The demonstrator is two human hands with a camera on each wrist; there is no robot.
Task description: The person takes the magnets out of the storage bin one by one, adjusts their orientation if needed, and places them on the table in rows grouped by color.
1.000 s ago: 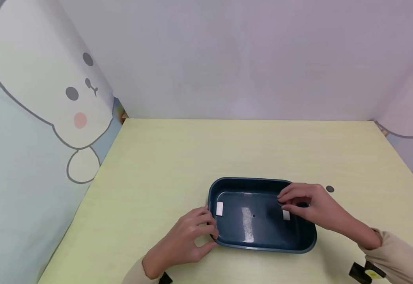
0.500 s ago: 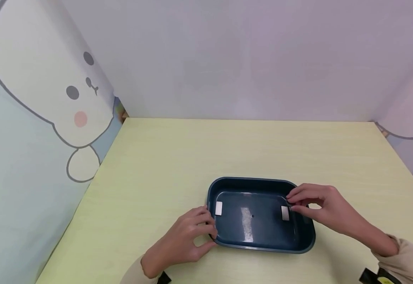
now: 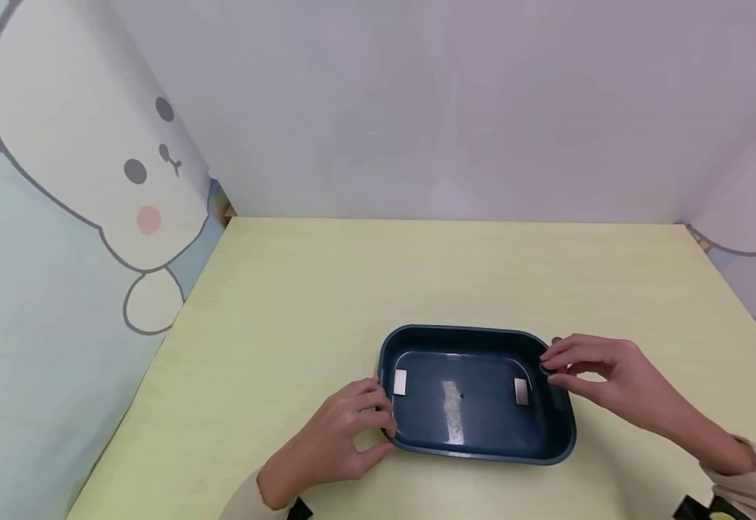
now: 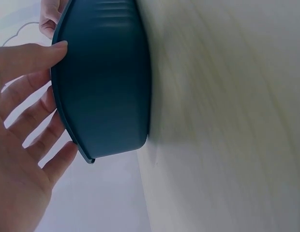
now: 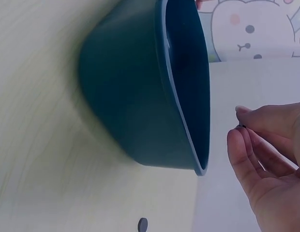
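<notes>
A dark blue plastic tray (image 3: pixel 491 426) stands on the table in the head view. My left hand (image 3: pixel 352 437) holds its left rim, with the thumb (image 4: pixel 53 52) and fingertips against the edge in the left wrist view. At the right rim, my right hand (image 3: pixel 601 368) pinches a small dark disc (image 3: pixel 546 368) between thumb and fingers. From the right wrist view, the pinched disc (image 5: pixel 241 126) shows mostly edge-on, above the level of the rim. Inside the tray lie two small white rectangles, one left (image 3: pixel 400 383) and one right (image 3: pixel 521 391).
A second dark disc (image 5: pixel 142 224) lies on the pale wooden table (image 3: pixel 326 289) just beyond the tray's right end, mostly hidden by my right hand in the head view. A plain wall (image 3: pixel 442 108) rises behind the table, and a cartoon-printed sheet (image 3: pixel 59 289) hangs at the left.
My right hand has moved right, carrying the pinched disc from over the tray's inside to its right rim, uncovering the right white rectangle. The left hand stays on the rim.
</notes>
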